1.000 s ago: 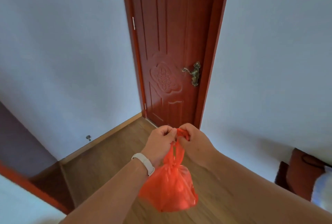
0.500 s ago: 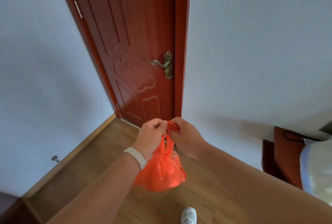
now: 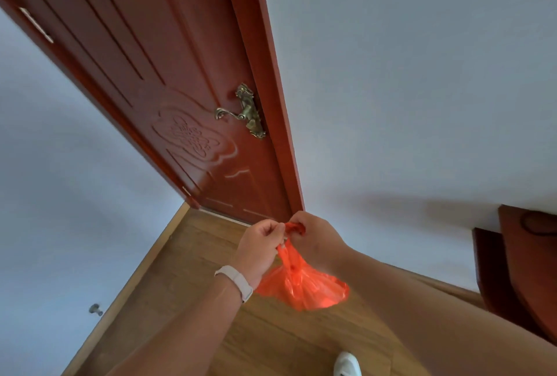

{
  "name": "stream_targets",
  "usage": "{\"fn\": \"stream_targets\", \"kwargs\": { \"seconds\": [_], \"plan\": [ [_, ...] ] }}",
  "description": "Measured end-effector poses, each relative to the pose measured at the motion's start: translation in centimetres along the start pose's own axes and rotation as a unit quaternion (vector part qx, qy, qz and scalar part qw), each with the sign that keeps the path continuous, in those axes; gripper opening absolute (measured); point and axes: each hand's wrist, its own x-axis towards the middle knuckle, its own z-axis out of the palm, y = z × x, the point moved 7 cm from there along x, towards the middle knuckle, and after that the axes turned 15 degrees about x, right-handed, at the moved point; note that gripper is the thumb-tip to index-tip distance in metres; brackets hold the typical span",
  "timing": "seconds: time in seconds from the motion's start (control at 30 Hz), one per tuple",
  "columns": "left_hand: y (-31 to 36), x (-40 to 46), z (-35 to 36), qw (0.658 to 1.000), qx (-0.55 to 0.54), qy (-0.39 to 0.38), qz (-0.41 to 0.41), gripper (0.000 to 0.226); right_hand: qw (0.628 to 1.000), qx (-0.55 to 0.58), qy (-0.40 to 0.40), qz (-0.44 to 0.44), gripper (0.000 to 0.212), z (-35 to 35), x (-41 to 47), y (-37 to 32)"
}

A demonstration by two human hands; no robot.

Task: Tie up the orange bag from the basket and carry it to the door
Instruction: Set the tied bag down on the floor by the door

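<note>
The orange bag (image 3: 304,286) hangs in the air in front of me, its neck twisted into a thin strand. My left hand (image 3: 260,247), with a white wristband, and my right hand (image 3: 316,238) both pinch the knotted top of the bag, knuckles almost touching. The red-brown wooden door (image 3: 180,98) stands shut just beyond the hands, with a brass lever handle (image 3: 242,111) on its right side. The basket is out of view.
White walls flank the door on both sides. The wooden floor (image 3: 196,285) runs up to the threshold. A small doorstop (image 3: 95,310) sits low on the left wall. Dark red furniture (image 3: 524,270) stands at the right edge. My white shoe (image 3: 346,365) shows at the bottom.
I have come closer to the door, which now fills more of the view and appears tilted. Both hands keep their hold on the bag's top; the bag swings slightly right.
</note>
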Motion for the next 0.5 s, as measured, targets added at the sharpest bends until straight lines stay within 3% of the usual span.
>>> {"fn": "stream_targets", "kwargs": {
  "seconds": [0.27,0.5],
  "plan": [
    [-0.7,7.3,5.2,0.997,0.013,-0.072,-0.029,0.026,0.995,0.002,0.036,0.092,0.012,-2.7,4.6,6.0],
    [-6.9,15.1,11.0,0.986,0.034,-0.141,-0.081,0.026,0.976,0.05,0.069,0.202,0.023,-0.7,8.7,14.9]
  ]
}}
